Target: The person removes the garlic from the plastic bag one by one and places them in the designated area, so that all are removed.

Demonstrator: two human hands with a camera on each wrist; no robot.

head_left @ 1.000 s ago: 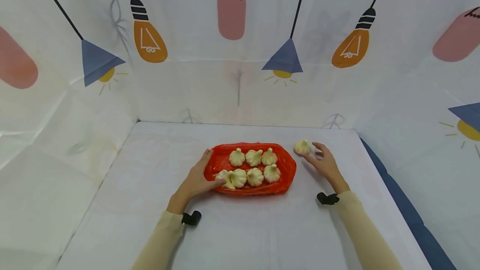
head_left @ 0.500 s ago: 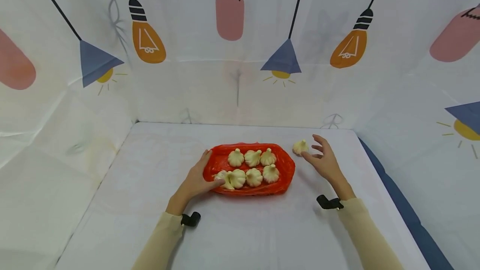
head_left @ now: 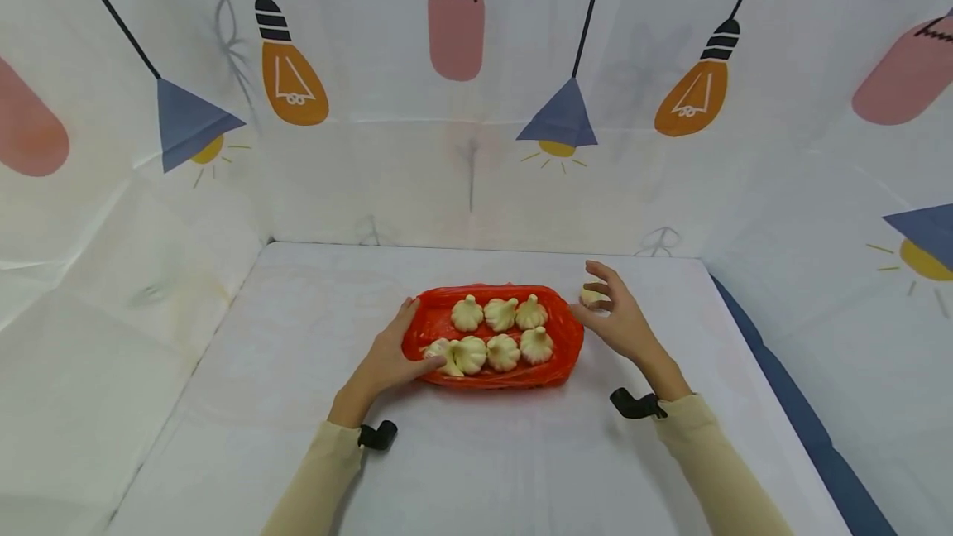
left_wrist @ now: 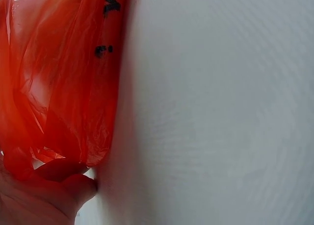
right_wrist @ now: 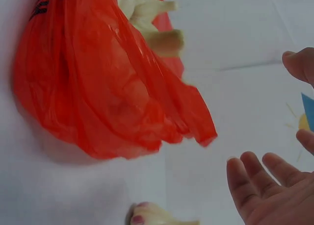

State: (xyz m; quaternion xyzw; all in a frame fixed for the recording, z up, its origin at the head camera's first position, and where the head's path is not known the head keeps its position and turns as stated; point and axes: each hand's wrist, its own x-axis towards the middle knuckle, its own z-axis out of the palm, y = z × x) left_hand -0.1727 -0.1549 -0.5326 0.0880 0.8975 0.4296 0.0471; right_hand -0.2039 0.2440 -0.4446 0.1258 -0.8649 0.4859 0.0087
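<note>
A red plastic bag [head_left: 564, 358], spread wide like a tray, lies mid-table with several garlic bulbs [head_left: 501, 315] in two rows inside. Around its left end my left hand [head_left: 383, 358] holds the bag, thumb over the near edge by a bulb; the left wrist view shows the hand [left_wrist: 41, 198] against the red plastic. My right hand [head_left: 621, 325] is just off the bag's right end, fingers loosely bent and holding nothing. Behind those fingers, a lone garlic bulb [head_left: 590, 296] rests on the table, partly hidden; in the right wrist view this bulb [right_wrist: 152, 216] lies apart from the fingers.
The white table [head_left: 476, 461] reaches back to a pale cloth wall [head_left: 402, 172] printed with lamps and bulbs. A dark blue strip [head_left: 789, 404] runs along the table's right edge. Each wrist carries a black strap piece [head_left: 378, 435].
My right hand has drawn away from the lone garlic bulb, then shifted left toward the bag, now partly covering the bulb. The left hand and bag stay put.
</note>
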